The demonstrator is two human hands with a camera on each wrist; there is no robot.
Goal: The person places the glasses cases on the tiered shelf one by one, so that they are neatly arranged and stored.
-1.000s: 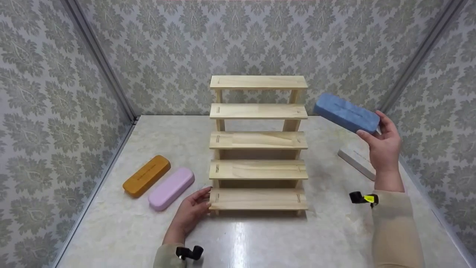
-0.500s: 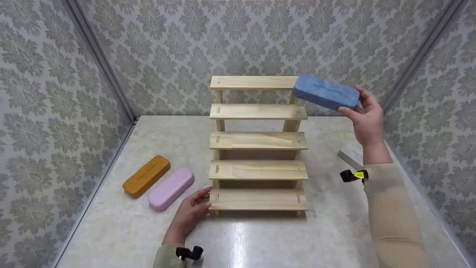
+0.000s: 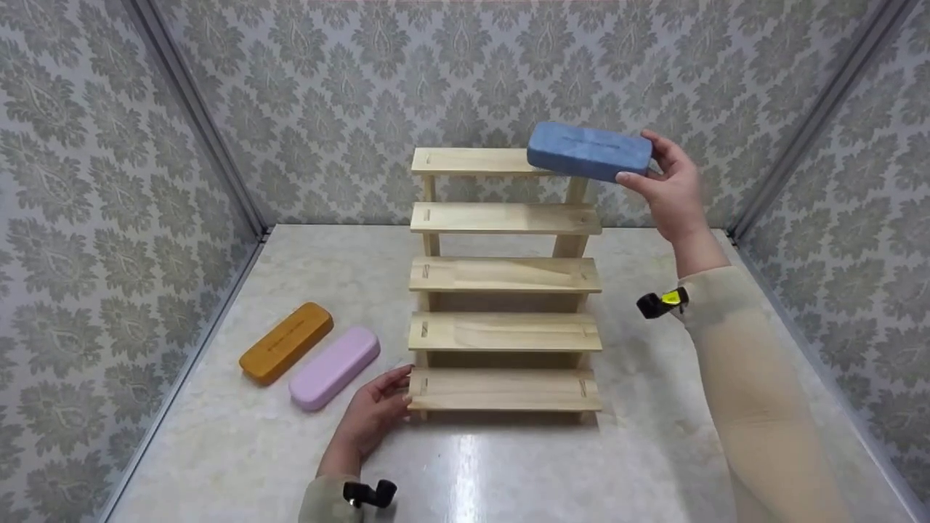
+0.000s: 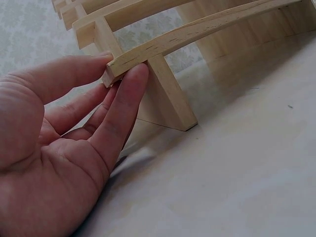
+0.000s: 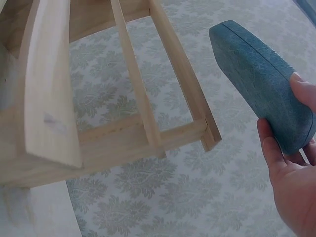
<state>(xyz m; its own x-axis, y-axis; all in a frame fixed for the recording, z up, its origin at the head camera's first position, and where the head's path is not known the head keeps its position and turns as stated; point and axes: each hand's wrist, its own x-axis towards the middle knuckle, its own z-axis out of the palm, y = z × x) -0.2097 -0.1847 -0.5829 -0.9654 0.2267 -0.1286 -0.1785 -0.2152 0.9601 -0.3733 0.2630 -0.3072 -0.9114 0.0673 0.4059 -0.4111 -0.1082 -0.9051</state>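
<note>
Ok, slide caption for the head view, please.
Right hand holds a blue case up near the top shelf of a wooden rack; left hand pinches its bottom shelf.

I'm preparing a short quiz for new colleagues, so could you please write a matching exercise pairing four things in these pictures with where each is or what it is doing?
Column one
1. Pink, round-ended oblong case
2. Left hand
3. Blue, round-cornered oblong case
4. Orange-brown, round-cornered oblong case

Column two
A. Pinching an end of the lowest step of the pale wooden rack
B. On the marbled tabletop, farther from the rack
C. Held in the right hand
D. On the tabletop, nearer the rack

Pairs: 1-D; 2-A; 3-C; 4-B
</note>
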